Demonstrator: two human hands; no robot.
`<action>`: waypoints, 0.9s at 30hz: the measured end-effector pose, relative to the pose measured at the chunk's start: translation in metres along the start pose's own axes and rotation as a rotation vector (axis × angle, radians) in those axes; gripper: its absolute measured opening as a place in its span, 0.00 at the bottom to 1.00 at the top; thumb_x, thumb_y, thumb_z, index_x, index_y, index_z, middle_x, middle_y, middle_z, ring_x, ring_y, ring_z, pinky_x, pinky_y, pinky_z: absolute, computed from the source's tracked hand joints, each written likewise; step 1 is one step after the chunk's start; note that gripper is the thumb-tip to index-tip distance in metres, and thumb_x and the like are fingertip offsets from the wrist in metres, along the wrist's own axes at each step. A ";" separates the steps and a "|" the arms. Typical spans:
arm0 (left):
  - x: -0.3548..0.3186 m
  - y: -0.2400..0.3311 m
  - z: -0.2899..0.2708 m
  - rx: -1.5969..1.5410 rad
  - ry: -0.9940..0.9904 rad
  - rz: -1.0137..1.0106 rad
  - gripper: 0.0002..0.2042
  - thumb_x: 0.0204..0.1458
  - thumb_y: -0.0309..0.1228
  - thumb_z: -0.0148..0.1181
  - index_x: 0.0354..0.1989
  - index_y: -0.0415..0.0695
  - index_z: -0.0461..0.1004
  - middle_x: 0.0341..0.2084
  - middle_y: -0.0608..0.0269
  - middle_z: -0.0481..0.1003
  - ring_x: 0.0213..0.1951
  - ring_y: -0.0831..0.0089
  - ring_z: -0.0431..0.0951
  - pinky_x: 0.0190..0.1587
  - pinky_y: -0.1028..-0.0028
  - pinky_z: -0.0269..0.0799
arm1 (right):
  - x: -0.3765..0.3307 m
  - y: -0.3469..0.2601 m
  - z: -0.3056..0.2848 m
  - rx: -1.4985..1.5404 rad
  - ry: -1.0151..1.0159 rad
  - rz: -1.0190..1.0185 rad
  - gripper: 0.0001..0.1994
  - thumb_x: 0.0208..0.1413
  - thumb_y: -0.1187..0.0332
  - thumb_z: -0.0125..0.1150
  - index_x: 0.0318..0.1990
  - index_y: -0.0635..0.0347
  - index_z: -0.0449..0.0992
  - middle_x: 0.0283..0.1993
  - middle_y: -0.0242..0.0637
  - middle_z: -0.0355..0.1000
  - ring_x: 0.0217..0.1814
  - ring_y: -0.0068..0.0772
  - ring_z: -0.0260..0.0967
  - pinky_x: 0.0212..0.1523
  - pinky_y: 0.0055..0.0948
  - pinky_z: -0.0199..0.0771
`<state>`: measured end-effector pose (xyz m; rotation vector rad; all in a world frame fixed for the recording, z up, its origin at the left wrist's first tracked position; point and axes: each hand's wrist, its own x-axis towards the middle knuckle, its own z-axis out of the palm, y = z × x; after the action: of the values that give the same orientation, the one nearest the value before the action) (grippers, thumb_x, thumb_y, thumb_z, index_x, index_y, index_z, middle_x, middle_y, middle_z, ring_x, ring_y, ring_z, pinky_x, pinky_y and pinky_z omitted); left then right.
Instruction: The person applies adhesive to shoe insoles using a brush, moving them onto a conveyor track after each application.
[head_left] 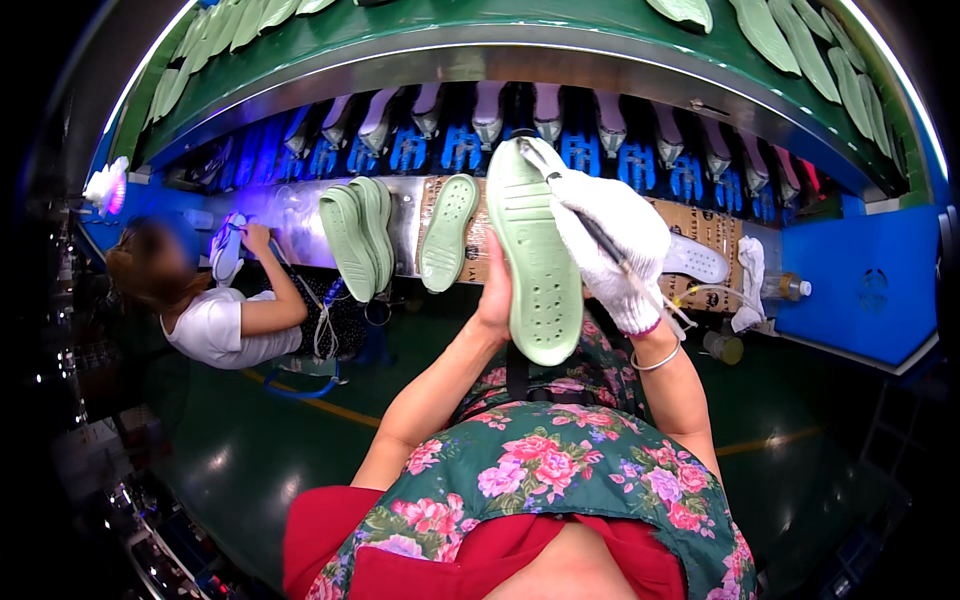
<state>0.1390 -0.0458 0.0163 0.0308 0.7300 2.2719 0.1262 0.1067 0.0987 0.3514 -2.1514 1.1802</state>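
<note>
At the bench (300,212), mid-job: you hold a green sole (545,275) upright in the air over the ctr of the near edge, grooved half up top, holes below. Your bare L hand (497,285) grips it by its L rim; your gloved R hand (615,235) is closed round a slim dark tool (603,242), tip at the sole's far end. Whether the tip actually touches is too fine to tell.

For good work here, a light, even stroke along the rim looks best, w/ the tool tilted low & the sole turned by your L hand rather than your R wrist twisted. L fingers are best at the side edge, off the face. Mind the thin tube (720,288) nr your R wrist; slack there should help avoid a snag.

Toward the bench's L end, a stack of green soles (345,245) leans together; btwn it & you, a lone sole (450,235) lies flat, its near end at the front edge. To your R, a pale sole (697,260) sits on cardboard (722,235), w/ a white cloth (750,270) & a bottle (790,287) nr the R end. A co-worker (225,322) sits at the L end.
</note>
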 end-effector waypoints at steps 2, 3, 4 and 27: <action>-0.001 -0.001 0.011 0.145 0.136 0.035 0.41 0.58 0.66 0.22 0.70 0.46 0.48 0.64 0.58 0.59 0.63 0.63 0.63 0.64 0.63 0.61 | -0.007 -0.004 0.004 -0.076 -0.068 -0.044 0.11 0.44 0.76 0.67 0.38 0.59 0.81 0.37 0.41 0.79 0.38 0.39 0.78 0.41 0.32 0.76; 0.000 -0.002 0.008 0.190 0.145 0.055 0.42 0.57 0.67 0.22 0.70 0.47 0.47 0.65 0.58 0.58 0.63 0.62 0.62 0.64 0.62 0.61 | -0.009 -0.009 0.004 -0.100 -0.103 -0.063 0.11 0.44 0.76 0.67 0.38 0.59 0.81 0.37 0.40 0.79 0.38 0.39 0.78 0.41 0.33 0.76; 0.000 -0.002 -0.002 0.153 0.116 0.038 0.42 0.57 0.67 0.22 0.71 0.47 0.47 0.65 0.58 0.58 0.64 0.62 0.62 0.64 0.62 0.60 | -0.013 -0.011 0.006 -0.083 -0.186 -0.039 0.11 0.44 0.77 0.67 0.38 0.57 0.82 0.37 0.39 0.79 0.37 0.40 0.78 0.41 0.33 0.76; 0.008 0.048 -0.033 0.164 0.125 0.128 0.45 0.53 0.71 0.24 0.70 0.48 0.48 0.63 0.56 0.61 0.62 0.62 0.64 0.63 0.60 0.62 | -0.022 -0.012 0.027 0.159 -0.284 0.002 0.11 0.45 0.74 0.67 0.39 0.56 0.82 0.38 0.38 0.79 0.39 0.40 0.78 0.42 0.32 0.76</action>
<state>0.0945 -0.0837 0.0114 0.0129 1.0048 2.3452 0.1372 0.0762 0.0818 0.6191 -2.3012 1.3758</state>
